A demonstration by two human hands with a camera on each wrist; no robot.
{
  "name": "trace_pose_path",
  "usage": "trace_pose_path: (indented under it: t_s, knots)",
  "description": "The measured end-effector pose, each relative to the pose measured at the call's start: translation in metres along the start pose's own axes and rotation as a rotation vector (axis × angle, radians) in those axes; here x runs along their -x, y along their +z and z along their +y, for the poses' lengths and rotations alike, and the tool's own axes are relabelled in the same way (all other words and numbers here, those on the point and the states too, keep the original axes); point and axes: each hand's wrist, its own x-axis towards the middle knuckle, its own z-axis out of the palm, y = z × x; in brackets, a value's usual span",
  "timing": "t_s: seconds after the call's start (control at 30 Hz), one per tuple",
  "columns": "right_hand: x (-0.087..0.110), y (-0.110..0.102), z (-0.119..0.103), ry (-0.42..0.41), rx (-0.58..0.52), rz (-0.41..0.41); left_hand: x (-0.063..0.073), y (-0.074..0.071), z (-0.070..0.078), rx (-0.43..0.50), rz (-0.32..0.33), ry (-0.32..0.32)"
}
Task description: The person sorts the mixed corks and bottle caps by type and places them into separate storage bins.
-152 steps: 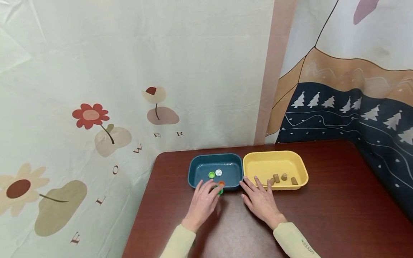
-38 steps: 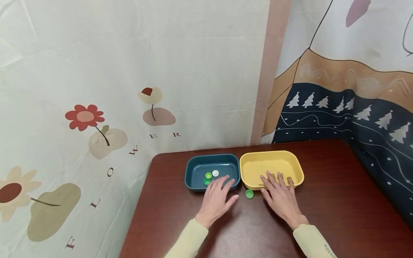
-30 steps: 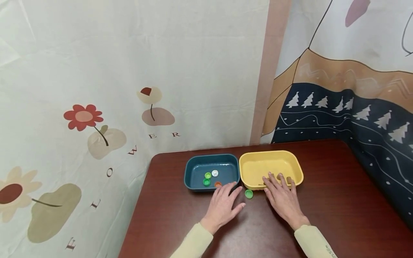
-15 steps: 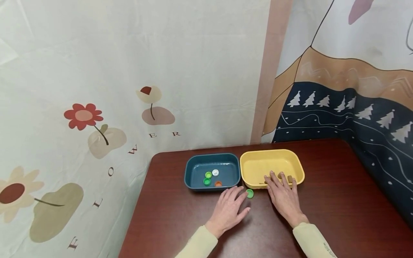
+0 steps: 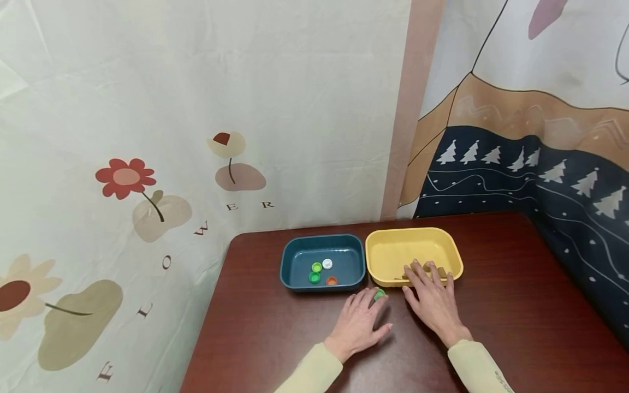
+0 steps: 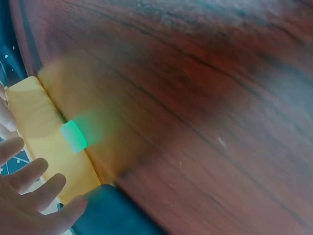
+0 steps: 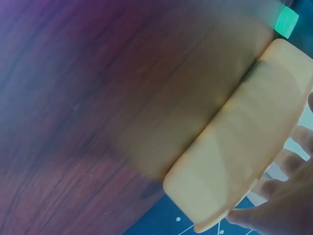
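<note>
A green bottle cap (image 5: 379, 294) lies on the table just in front of the yellow tray (image 5: 393, 240). My left hand (image 5: 355, 325) hovers beside this cap with fingers spread, the index fingertip overlapping it in the head view. In the left wrist view a gap shows between the fingers and the green cap (image 6: 73, 136). Over the front wall of the yellow tray reaches my right hand (image 5: 434, 303), its loose fingers near several brown cork-like pieces (image 5: 441, 272) that they partly hide. In the blue tray (image 5: 290, 262) lie a white cap (image 5: 327, 264), an orange cap (image 5: 331, 280) and two green caps (image 5: 314, 277).
Both trays stand side by side on a dark reddish-brown table (image 5: 265, 311). A flower-printed cloth (image 5: 304, 109) hangs behind and to the left. Dark blue cloth with white trees (image 5: 511, 174) borders the table on the right.
My left hand has moved right, from the blue tray to the loose green cap. Another green cap it was at now lies in the blue tray. My right hand has shifted right.
</note>
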Motion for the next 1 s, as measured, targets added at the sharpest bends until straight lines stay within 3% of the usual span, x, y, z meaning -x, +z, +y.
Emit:
trace_pose_path:
  t_s: [0.47,1.0]
  knots:
    - [0.011,-0.007,0.015,0.074,0.019,-0.065,-0.010,0.010,0.005,-0.029,-0.088,-0.061]
    - [0.013,-0.007,0.017,0.080,0.016,-0.061,-0.019,0.023,0.008,-0.117,-0.071,-0.100]
